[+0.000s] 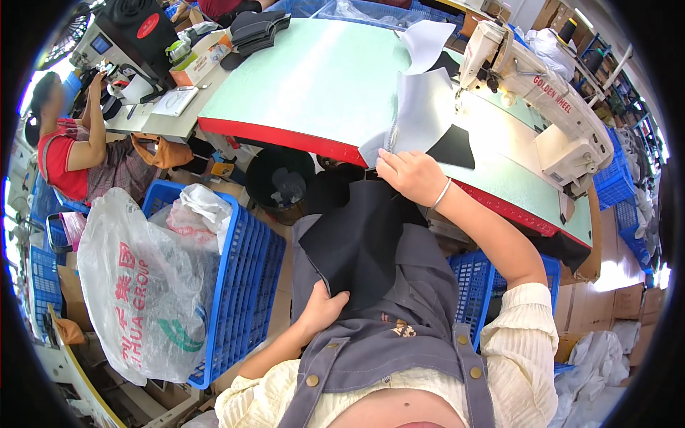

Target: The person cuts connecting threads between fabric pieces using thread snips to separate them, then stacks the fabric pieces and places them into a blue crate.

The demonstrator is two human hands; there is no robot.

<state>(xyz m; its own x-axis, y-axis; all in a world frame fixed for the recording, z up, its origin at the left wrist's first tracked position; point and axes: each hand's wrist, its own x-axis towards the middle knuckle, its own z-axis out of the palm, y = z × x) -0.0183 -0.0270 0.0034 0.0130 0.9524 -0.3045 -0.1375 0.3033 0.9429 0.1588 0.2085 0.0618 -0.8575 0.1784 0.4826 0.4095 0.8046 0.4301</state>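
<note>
Black Cloth in Hand Beside a Sewing Bench

A person in a grey apron [407, 338] sat before a pale green worktable [307, 85] with a red edge, a black piece [357, 235] draped over the lap and rising toward the table's near edge. The left hand [322, 308] held the near left margin of that piece, thumb on top and fingers folded below. The right hand [412, 175], wearing a pale bracelet [443, 192] at the wrist, was at the table's edge with its fingers curled close together by the near corner of a silvery sheet [424, 103]; whether it gripped the sheet, the black piece or both could not be told.

A second pale sheet [427, 44] lay just beyond the first, and a dark cut piece [454, 148] lay to their right, near a white sewing machine [546, 93]. A stack of dark pieces [260, 34] sat at the table's far left. On the near left, a clear plastic bag [146, 285] with red and green print bulged against a blue crate [246, 285]. A dark bin [264, 182] stood between crate and table, while at far left a co-worker in red [68, 160] raised both arms at another bench.
</note>
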